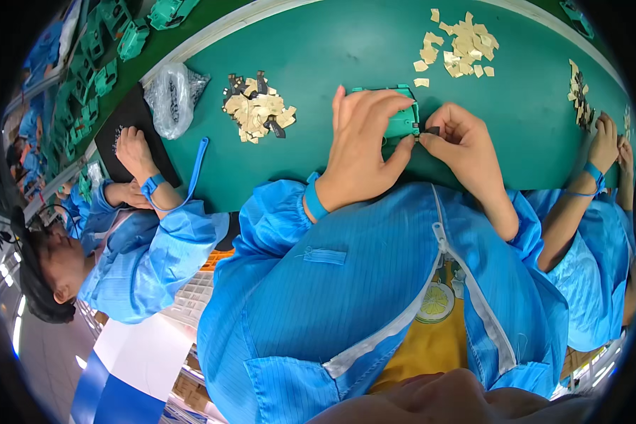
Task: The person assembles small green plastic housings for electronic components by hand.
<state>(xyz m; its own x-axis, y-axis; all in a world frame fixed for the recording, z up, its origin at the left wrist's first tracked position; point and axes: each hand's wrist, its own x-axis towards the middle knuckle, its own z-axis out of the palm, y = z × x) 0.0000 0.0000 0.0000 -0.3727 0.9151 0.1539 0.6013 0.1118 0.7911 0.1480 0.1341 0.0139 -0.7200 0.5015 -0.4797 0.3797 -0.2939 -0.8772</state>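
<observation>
A green plastic housing (401,126) rests on the green tabletop in front of me. My left hand (357,152) arches over its left part, with thumb and fingers closed about it. At the near right corner of the housing, my right hand (466,145) pinches a small black part (433,131) between thumb and forefinger. The part's lower end is against or very close to the housing, and my fingertips hide some of it. A blue band circles my left wrist.
Cream-coloured flat pieces (466,46) lie heaped beyond my right hand. Left of me is a mixed pile (258,109) of cream and black pieces, then a clear plastic bag (173,102). Co-workers' hands work at a black mat (138,120) and at the far right. Green housings (133,39) line the far-left belt.
</observation>
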